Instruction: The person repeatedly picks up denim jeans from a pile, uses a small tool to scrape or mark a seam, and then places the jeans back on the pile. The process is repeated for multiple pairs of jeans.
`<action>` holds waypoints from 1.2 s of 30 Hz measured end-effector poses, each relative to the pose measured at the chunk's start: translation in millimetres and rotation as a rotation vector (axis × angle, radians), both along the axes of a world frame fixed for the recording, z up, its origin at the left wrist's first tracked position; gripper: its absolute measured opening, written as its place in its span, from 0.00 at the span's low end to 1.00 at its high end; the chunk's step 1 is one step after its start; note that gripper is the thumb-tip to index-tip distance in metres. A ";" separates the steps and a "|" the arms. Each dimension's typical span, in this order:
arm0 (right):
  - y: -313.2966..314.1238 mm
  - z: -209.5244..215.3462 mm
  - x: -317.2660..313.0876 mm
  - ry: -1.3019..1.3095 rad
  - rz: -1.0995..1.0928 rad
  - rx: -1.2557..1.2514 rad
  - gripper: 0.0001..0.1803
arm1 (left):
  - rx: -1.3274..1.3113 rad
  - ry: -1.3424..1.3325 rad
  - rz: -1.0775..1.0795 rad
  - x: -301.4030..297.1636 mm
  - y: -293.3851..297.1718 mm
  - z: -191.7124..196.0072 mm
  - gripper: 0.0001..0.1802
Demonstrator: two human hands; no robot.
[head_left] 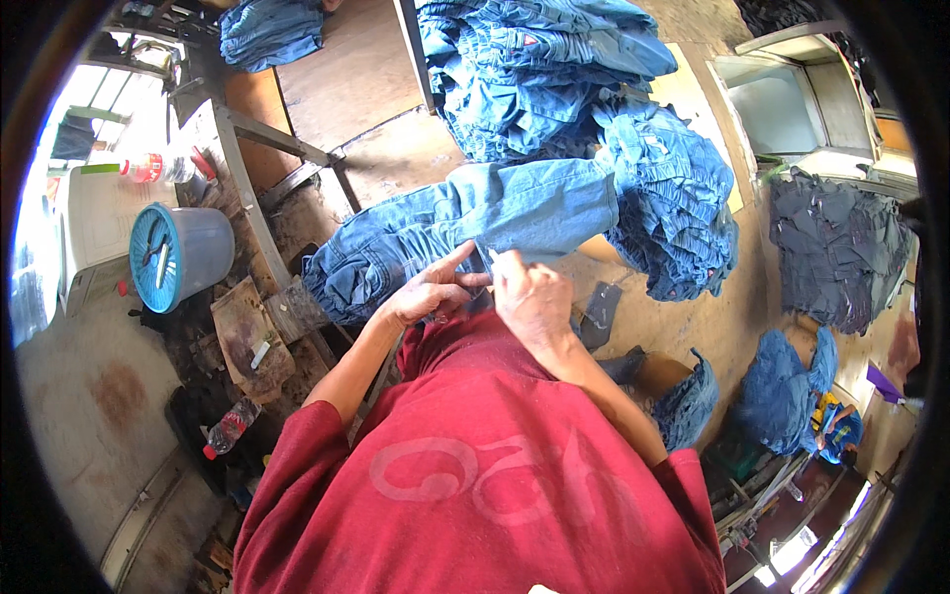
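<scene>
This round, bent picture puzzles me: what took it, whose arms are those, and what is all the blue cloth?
A small wide-angle camera worn on a person's head took it, looking down, which is why straight edges bend near the rim. No machine is involved: the two bare arms rising from the bottom belong to the wearer, who has a red shirt.

The left hand and right hand meet at the near edge of a pair of blue jeans spread on a wooden worktable, with fingers pinching the cloth. What exactly they grip is too small to tell.

Behind lies a pile of more blue jeans, and a darker grey stack sits at the right. On the left stand a grey bucket with a blue lid and a plastic bottle.
</scene>
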State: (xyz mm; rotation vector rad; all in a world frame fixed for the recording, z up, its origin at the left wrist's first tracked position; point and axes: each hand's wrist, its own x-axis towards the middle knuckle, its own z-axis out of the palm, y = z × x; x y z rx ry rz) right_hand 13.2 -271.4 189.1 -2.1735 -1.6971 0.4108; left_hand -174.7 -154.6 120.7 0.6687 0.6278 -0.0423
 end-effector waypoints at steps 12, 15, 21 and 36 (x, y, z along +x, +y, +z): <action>0.8 26.9 -25.0 0.123 -0.033 0.065 0.07 | 0.092 -0.045 -0.035 -9.1 -0.8 -2.5 0.56; 4.3 33.1 -8.8 0.185 -0.226 -0.012 0.05 | 0.310 -0.029 -0.064 -8.5 -2.0 -2.8 0.55; 24.5 11.7 11.0 0.199 -0.065 0.010 0.09 | -0.067 -0.051 -0.009 -12.9 2.7 -5.0 0.58; 44.3 14.0 28.8 -0.216 0.014 -0.165 0.15 | -0.146 -0.120 0.075 -12.3 -7.6 -9.1 0.58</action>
